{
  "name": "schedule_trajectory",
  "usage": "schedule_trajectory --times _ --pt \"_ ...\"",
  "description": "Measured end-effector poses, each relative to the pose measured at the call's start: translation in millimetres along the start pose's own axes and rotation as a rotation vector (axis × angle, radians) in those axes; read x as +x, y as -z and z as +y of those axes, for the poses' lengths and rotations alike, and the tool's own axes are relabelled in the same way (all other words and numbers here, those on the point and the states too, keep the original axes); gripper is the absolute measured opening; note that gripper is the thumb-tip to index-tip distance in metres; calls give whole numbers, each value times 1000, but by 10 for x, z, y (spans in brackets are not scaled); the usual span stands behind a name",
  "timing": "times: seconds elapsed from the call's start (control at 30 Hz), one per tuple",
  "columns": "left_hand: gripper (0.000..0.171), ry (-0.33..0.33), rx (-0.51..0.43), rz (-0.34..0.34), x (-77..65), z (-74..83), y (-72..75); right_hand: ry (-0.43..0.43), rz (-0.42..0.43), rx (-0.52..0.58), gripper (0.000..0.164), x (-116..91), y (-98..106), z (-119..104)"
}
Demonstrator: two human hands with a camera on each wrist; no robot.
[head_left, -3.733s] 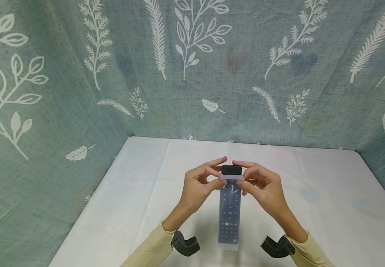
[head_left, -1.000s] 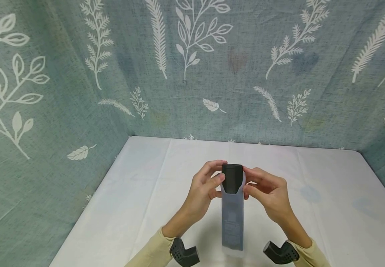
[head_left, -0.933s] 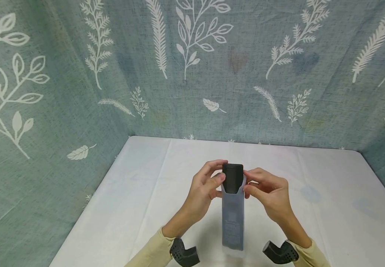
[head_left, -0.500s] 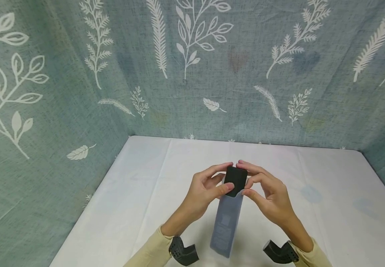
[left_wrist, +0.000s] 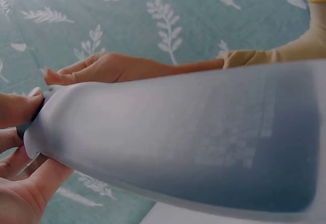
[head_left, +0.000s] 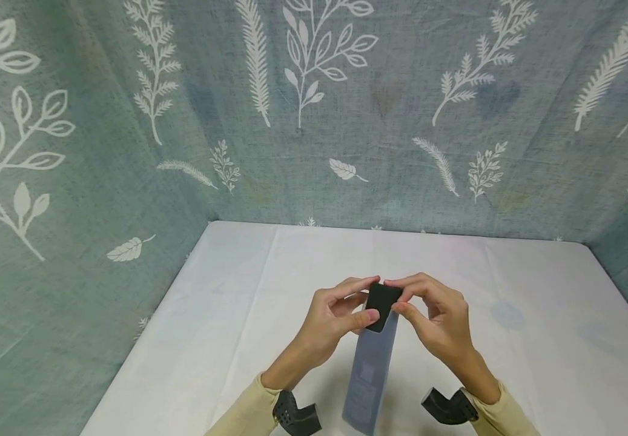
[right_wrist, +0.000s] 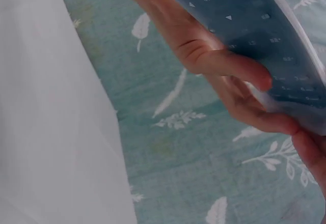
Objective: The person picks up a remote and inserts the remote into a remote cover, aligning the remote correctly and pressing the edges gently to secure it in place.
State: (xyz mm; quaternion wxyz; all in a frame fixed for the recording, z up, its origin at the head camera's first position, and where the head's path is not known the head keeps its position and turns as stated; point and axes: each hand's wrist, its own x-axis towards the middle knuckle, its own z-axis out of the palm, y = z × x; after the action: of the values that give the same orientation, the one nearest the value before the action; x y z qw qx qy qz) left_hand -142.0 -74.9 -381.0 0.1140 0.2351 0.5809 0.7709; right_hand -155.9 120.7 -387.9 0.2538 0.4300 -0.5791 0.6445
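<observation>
In the head view a remote control (head_left: 383,301) shows its black end above a translucent sleeve (head_left: 367,378) that covers its lower length. Its back faces the head camera and its lower end tilts left. My left hand (head_left: 321,321) grips the black end, thumb across the back, fingers at the far side. With thumb and fingers, my right hand (head_left: 438,315) pinches the right edge near the sleeve's mouth. The left wrist view shows the sleeve's back large, and the right hand (left_wrist: 117,68) behind it. White-marked buttons show through the sleeve (right_wrist: 244,35) in the right wrist view.
A white table (head_left: 553,339) lies under the hands. Behind it and to the left hangs a grey-green curtain (head_left: 292,163) with white leaf prints. Black wrist cameras (head_left: 296,414) sit on both forearms over pale yellow sleeves.
The remote control was turned from button side to back side. Since then its lower end has swung left, the left thumb has moved across its back, and it has come down slightly with both hands.
</observation>
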Motion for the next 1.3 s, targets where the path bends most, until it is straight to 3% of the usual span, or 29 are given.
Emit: schedule_trajectory --times 0.17,0.33,0.47,0.57,0.7,0.87,0.97,1.1,1.2,1.3 --pt "58 14 -28 -22 7 33 83 -148 -25 -9 15 4 19 23" --pt "50 -47 -116 44 20 7 119 -313 -34 133 19 -35 27 -31" --pt "37 -117 -70 92 23 -44 107 -465 18 207 23 -65 2 -84" --pt "35 -130 -21 88 11 -66 113 -520 70 221 23 -69 -10 -111" --pt "42 -162 10 70 -17 -81 131 -543 97 293 25 -62 -23 -141" --pt "26 -338 147 30 8 -89 175 -566 61 281 31 -42 -38 -181" --pt "11 -430 255 -41 34 -57 194 -553 33 229 36 -42 -54 -203" --pt "9 -541 352 -132 62 57 164 -528 37 198 41 -57 -91 -244" --pt "17 -610 397 -118 81 185 92 -506 49 177 43 -75 -115 -270" --pt "23 -637 405 -59 90 266 24 -486 56 154 44 -99 -142 -272"
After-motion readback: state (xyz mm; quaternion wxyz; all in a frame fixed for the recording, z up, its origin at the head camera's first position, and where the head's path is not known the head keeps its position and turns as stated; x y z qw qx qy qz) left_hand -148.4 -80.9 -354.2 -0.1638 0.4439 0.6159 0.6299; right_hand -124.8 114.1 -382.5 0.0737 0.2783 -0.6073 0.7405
